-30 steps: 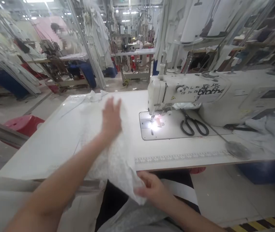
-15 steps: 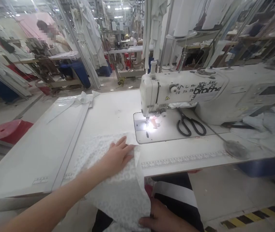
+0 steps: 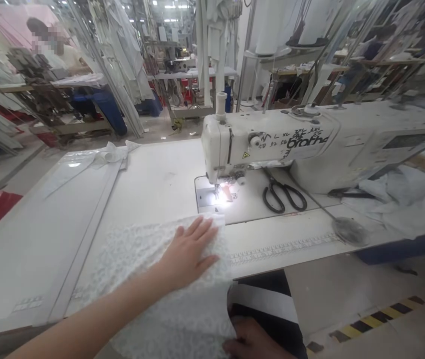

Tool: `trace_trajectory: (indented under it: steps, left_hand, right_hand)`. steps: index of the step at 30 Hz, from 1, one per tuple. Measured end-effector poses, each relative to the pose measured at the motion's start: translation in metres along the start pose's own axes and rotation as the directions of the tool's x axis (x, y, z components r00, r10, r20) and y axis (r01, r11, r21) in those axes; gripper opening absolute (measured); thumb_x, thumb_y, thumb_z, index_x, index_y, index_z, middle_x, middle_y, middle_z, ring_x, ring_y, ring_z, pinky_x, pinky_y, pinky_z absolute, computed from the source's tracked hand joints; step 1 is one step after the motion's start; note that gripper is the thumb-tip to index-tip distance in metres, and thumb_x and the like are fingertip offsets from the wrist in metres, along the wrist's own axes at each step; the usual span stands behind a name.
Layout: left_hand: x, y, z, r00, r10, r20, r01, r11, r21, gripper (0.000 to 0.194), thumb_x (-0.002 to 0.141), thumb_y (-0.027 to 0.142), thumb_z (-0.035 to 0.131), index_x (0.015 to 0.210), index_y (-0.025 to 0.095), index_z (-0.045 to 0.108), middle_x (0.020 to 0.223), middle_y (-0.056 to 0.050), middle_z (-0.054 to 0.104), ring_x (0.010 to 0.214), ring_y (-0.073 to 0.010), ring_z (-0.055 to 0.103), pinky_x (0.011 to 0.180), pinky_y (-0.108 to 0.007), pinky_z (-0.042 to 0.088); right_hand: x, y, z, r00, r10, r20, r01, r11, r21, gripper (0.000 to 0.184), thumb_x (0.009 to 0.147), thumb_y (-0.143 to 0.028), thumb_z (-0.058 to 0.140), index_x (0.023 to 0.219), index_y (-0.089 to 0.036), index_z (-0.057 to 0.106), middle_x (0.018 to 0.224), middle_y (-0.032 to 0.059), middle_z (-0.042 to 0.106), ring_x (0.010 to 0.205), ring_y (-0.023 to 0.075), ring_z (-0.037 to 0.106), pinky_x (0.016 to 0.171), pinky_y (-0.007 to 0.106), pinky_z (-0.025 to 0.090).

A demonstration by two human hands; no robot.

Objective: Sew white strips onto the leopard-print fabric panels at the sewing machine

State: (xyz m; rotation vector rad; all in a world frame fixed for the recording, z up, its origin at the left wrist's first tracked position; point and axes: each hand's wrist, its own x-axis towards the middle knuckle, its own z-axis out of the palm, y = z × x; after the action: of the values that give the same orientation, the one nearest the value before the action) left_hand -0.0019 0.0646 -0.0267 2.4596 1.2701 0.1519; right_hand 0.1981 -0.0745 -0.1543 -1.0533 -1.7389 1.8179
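A piece of pale patterned fabric (image 3: 137,249) lies on the white table and hangs over its front edge onto my lap. My left hand (image 3: 190,252) rests flat on it with the fingers stretched out, just in front of the sewing machine's needle area. Below the table edge, my right hand (image 3: 252,339) pinches the hanging side of the fabric. The white sewing machine (image 3: 265,144) stands behind, its lamp lighting the needle plate (image 3: 207,197). The fabric's far edge reaches the front of that plate.
Black scissors (image 3: 283,194) lie under the machine arm. A printed ruler strip (image 3: 283,249) runs along the table's front edge, near a round metal knee-lift or dish-like piece (image 3: 349,230). Crumpled white cloth (image 3: 392,199) sits at the right. A person (image 3: 53,50) works far left.
My left hand has slid the fabric toward the needle plate, with its fingers now flatter and more spread. My right hand still grips the hanging part. The camera view has shifted right.
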Motion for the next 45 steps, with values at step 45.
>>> trace_trajectory:
  steps: [45]
  left_hand:
    - [-0.023, 0.044, -0.01, 0.944, 0.32, 0.079, -0.18, 0.702, -0.689, 0.041, 0.09, 0.046, 0.038, 0.094, 0.018, 0.067, 0.085, -0.009, 0.066, 0.08, -0.0185, 0.059, 0.078, -0.032, 0.046]
  right_hand:
    - [-0.031, -0.136, -0.068, 0.929, 0.023, -0.369, 0.079, 0.963, 0.259, 0.028, 0.082, -0.042, 0.057, 0.097, -0.019, 0.059, 0.092, 0.0037, 0.064, 0.084, 0.019, 0.059, 0.074, 0.028, 0.047]
